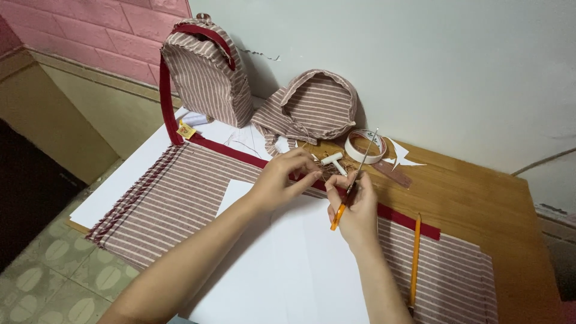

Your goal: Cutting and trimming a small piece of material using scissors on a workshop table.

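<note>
Right hand (358, 207) gripping orange-handled metal scissors (354, 183), blades up. Left hand (287, 178) pinching dark red fabric trim (402, 216) on pink-and-white striped cloth (174, 201), spread flat on wooden table (480, 192).

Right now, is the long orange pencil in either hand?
No: the long orange pencil lies on the striped fabric, apart from the right hand, which grips orange-handled scissors.
</note>
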